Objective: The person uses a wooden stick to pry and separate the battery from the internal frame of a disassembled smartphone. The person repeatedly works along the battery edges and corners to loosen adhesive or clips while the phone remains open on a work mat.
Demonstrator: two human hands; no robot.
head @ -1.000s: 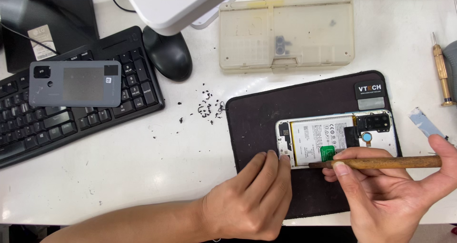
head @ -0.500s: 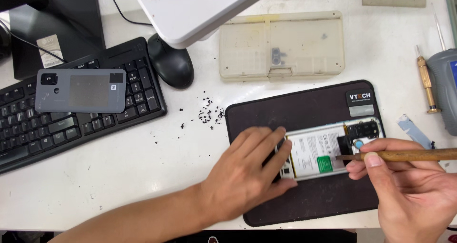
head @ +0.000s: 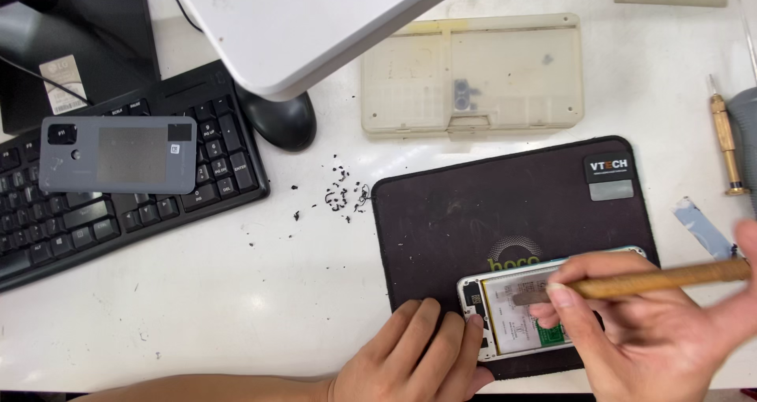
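The opened phone (head: 520, 311) lay back-side up near the 6 o'clock edge of the black work mat (head: 489, 213), its white frame and battery area exposed. The left hand (head: 422, 355) rested at the 9 o'clock end of the phone, fingers flat and extended, pressing on the mat and touching the frame; it enclosed nothing. The right hand (head: 639, 331) covered the 3 o'clock half of the phone, and its grip was closed around a brown-handled tool (head: 658, 277). The tool shaft ran from 3 o'clock toward 9 o'clock, and its flat tip appeared to touch the battery, though contact could not be confirmed from this view.

On the white worktop (head: 197, 307), a grey phone back cover (head: 118, 155) lay on a black keyboard (head: 102, 205) at 10 o'clock from the mat. A black mouse (head: 282, 120) sat just beside the keyboard. Small black debris (head: 341, 195) was scattered between mouse and mat. A translucent parts tray (head: 473, 75) stood at 12 o'clock of the mat. A brass screwdriver (head: 724, 138) lay at 2 o'clock.
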